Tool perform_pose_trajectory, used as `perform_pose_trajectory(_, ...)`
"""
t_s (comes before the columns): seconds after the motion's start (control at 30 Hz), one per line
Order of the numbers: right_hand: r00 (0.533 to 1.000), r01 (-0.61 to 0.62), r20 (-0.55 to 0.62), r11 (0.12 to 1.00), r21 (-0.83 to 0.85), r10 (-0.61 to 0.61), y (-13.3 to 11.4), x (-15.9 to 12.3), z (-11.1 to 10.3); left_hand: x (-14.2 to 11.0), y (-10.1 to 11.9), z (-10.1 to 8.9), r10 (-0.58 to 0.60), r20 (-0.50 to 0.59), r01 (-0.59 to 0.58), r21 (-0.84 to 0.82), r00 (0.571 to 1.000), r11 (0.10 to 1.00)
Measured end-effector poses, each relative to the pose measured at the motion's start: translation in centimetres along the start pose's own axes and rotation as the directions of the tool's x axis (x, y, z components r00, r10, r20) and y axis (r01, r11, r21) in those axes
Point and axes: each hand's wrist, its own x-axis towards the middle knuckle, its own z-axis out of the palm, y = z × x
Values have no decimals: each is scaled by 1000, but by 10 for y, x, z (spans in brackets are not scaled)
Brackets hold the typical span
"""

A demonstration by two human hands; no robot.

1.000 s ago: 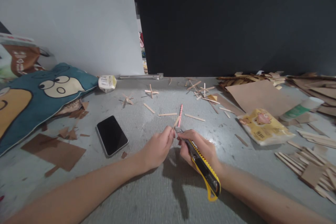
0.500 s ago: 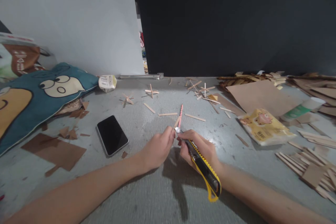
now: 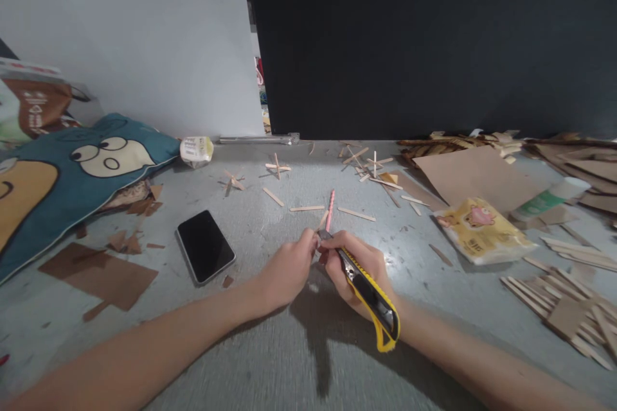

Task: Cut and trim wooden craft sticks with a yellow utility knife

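Observation:
My left hand (image 3: pixel 292 270) is closed, pinching a thin wooden craft stick (image 3: pixel 323 219) whose far end points away from me. Wrapped round a yellow and black utility knife (image 3: pixel 367 292), my right hand (image 3: pixel 354 263) meets the left one at the fingertips. The knife's front end is at the stick; its blade is mostly hidden by the fingers. Just beyond the hands shows a pink striped, twisted rod (image 3: pixel 330 209); whether a hand touches its near end cannot be seen. Loose craft sticks (image 3: pixel 307 209) lie flat past it.
A phone (image 3: pixel 205 247) lies left of my hands, near cardboard scraps (image 3: pixel 103 276) and a blue cushion (image 3: pixel 96 173). Crossed-stick pieces (image 3: pixel 278 167) stand farther back. To the right are a yellow tissue pack (image 3: pixel 484 231), a glue stick (image 3: pixel 549 199) and a stick pile (image 3: pixel 569 314).
My right hand has shifted slightly left with the utility knife, and the knife's rear end has risen a little. The left hand keeps its pinch on the craft stick.

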Motion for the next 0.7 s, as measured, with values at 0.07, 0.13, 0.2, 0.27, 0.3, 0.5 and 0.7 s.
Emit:
perform_pose_trajectory(0.07, 999, -39, -9, 999, 25, 39, -1, 1, 2, 0, -1, 0, -8, -1, 8, -28, 1000, 1000)
perform_pose_trajectory(0.13, 997, -70, -20, 997, 44, 71, -2, 2, 5, 0, -1, 0, -13, -5, 13, -56, 1000, 998)
perform_pose_trajectory(0.2, 994, -107, -30, 992, 73, 110, -1, 2, 8, 0, -1, -1, -16, -2, 16, -80, 1000, 997)
perform_pose_trajectory(0.27, 989, -142, -34, 983, 112, 147, 0, 2, 11, 0, -1, -1, -18, 4, 19, -95, 1000, 995)
perform_pose_trajectory(0.3, 986, -158, -37, 978, 135, 164, 1, 1, 13, 0, -1, -1, -18, 4, 18, -95, 1000, 995)
perform_pose_trajectory(0.5, 967, -209, -83, 935, 286, 241, 2, 1, 18, 2, -2, 1, 7, -32, -11, -118, 999, 993)
perform_pose_trajectory(0.7, 969, -178, -92, 901, 396, 231, -7, 3, 11, 1, -3, 1, 24, -41, -33, -238, 999, 971)
